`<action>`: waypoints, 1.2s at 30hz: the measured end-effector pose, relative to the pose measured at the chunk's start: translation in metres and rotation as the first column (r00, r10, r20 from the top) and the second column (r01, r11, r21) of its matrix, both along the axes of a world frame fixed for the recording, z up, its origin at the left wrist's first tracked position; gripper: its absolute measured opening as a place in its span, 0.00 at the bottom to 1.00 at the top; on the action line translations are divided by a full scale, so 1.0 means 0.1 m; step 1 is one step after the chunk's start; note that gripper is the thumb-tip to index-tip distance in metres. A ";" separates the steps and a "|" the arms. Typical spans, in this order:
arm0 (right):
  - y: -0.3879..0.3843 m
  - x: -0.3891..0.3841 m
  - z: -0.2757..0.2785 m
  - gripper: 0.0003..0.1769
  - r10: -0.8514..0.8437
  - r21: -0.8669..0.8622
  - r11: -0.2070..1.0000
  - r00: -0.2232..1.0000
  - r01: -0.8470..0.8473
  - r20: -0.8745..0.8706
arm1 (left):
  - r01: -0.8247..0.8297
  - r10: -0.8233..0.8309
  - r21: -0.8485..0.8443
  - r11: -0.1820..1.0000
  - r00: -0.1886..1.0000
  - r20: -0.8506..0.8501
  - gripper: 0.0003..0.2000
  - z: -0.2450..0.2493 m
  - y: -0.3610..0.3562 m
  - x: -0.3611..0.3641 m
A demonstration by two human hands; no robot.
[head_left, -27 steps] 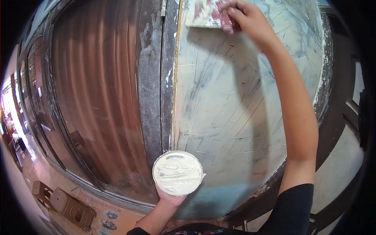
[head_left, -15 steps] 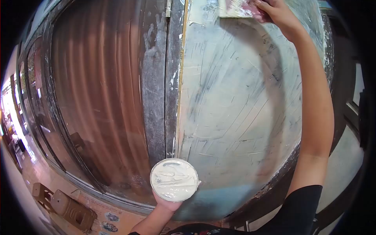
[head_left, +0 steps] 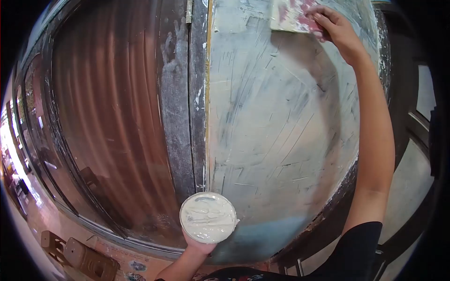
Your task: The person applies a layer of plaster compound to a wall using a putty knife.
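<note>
Seen from the head, the right hand (head_left: 340, 30) clenches a pink-stained spreader (head_left: 290, 18) flat against the far top of the puttied panel (head_left: 281, 131). It has slid slightly lower than half a second ago, so the top strip gets another pass. The left hand (head_left: 199, 244) grasps the putty tub (head_left: 208, 218) from beneath, near and low. A dark post (head_left: 180, 117) borders the panel on the left, and nothing obstructs.
</note>
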State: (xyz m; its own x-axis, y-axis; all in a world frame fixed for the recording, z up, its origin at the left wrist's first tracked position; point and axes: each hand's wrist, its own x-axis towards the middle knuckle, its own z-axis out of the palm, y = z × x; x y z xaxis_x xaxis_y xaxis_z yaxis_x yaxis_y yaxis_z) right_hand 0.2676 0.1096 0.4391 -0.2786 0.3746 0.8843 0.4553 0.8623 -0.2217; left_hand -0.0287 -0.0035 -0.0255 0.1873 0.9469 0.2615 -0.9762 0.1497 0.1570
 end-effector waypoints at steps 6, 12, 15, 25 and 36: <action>-0.01 -0.57 -0.07 0.10 -0.182 -0.034 0.982 0.982 0.184 0.047 | 0.099 -0.100 0.006 0.995 0.994 0.036 0.35 0.02 0.07 0.16; 0.33 0.02 -0.04 0.11 -0.244 0.101 0.967 0.963 0.233 0.111 | 0.110 -0.110 -0.006 0.994 0.994 -0.017 0.35 0.00 0.02 0.34; 0.36 0.45 -0.19 0.12 -0.328 0.299 0.910 0.940 0.287 0.095 | 0.118 -0.118 0.001 0.993 0.993 0.005 0.35 -0.02 -0.03 0.39; -0.68 0.40 -1.78 0.08 0.092 -0.232 0.967 0.993 -0.106 -0.071 | 0.121 -0.121 -0.003 0.993 0.992 0.031 0.35 -0.06 -0.08 0.83; -0.76 0.03 -3.33 0.21 0.321 -0.566 0.823 0.773 0.060 0.548 | 0.180 -0.181 0.024 0.983 0.982 0.051 0.34 -0.12 -0.12 1.44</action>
